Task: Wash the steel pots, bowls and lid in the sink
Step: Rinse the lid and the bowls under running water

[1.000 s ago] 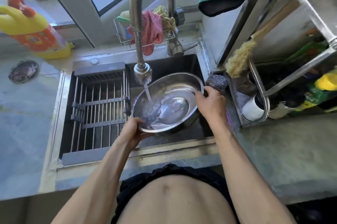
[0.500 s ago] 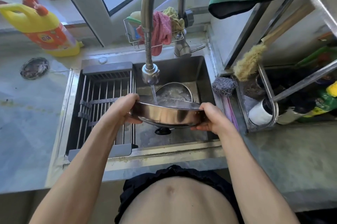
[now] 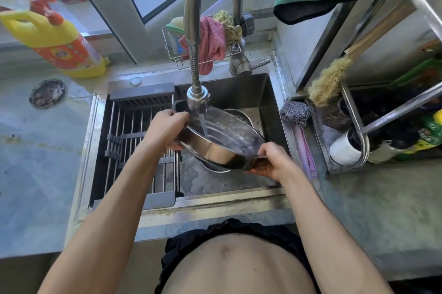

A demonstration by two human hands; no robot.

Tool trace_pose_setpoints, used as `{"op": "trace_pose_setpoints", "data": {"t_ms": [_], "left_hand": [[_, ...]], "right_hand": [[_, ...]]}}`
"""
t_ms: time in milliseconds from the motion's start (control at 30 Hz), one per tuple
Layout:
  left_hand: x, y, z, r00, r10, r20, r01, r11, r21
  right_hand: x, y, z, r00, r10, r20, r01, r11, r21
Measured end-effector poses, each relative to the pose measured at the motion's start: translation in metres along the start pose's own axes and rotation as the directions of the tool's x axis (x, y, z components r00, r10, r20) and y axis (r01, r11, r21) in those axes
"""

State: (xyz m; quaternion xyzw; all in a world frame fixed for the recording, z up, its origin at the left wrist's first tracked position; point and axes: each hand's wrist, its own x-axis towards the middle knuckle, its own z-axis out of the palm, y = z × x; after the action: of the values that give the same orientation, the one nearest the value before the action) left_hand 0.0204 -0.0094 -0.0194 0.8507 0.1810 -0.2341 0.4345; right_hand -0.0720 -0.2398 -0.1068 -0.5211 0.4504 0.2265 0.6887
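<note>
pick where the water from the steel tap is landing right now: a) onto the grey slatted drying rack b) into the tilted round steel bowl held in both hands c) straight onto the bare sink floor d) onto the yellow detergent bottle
b: the stream from the steel tap falls into the tilted round steel bowl, which the left hand and right hand grip by its rim.

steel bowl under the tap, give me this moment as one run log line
step: rinsing | steel bowl: tilted under running faucet | left hand: grips rim | right hand: grips rim
</note>
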Motion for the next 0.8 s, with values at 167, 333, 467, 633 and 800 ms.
{"op": "trace_pose_setpoints", "data": {"t_ms": [167,333,467,633,800], "left_hand": [[-0.006,-0.005,0.002,0.98,0.198,0.037,-0.197,0.98,-0.008],[0.0,-0.027,0.002,0.937,0.349,0.036,-0.344,0.934,-0.093],[0.007,-0.049,0.016,0.944,0.325,-0.056,-0.33,0.935,-0.129],[0.02,-0.079,0.048,0.98,0.063,-0.191,-0.048,0.996,0.081],[0.027,-0.089,0.073,0.99,-0.123,0.062,0.127,0.99,-0.067]], "right_hand": [[0.011,0.013,0.004,0.996,0.073,0.059,-0.079,0.991,0.108],[0.021,0.023,0.01,0.992,0.031,0.125,-0.058,0.973,0.221],[0.024,0.02,0.009,0.985,-0.172,-0.005,0.168,0.957,0.235],[0.013,0.008,-0.001,0.804,-0.577,-0.141,0.563,0.816,-0.132],[-0.022,-0.026,-0.008,0.592,-0.799,-0.104,0.636,0.542,-0.549]]}}
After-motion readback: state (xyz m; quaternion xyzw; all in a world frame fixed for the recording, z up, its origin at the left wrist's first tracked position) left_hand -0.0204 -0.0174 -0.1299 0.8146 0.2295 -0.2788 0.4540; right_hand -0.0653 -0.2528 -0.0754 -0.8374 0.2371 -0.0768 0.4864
